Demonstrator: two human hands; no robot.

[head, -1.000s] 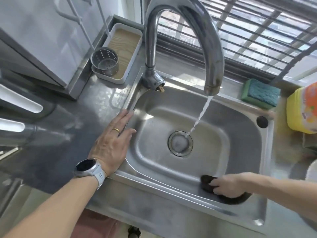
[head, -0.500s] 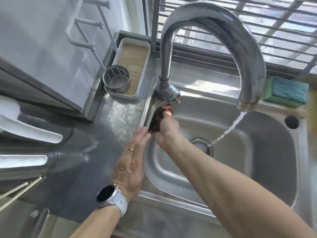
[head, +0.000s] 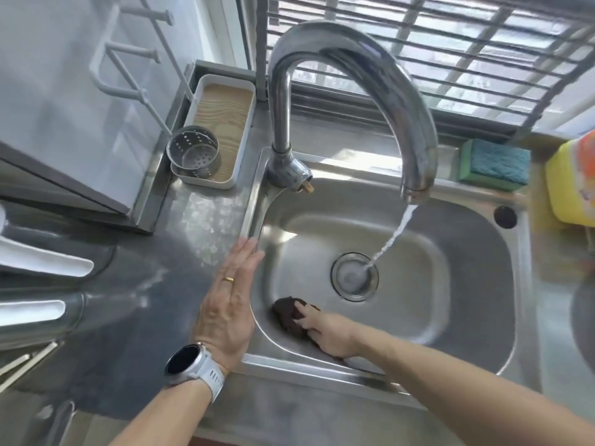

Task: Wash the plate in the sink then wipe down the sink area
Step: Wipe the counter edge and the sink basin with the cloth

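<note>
The steel sink (head: 467, 252) was a rounded rectangular basin with its drain (head: 354, 276) near the centre, receiving a thin stream of water (head: 391, 238). A dark brown scrubbing pad (head: 288, 313) lay against its near-left inner wall.

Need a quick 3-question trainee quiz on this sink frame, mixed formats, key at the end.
1. True or false: water is running from the faucet.
2. The right hand presses the dark scrubber against: A) the counter, B) the inside of the sink, C) the window sill.
3. Fill in: the left hand lies flat at the sink's ____ rim.

Key: 1 true; 2 B; 3 left.
</note>
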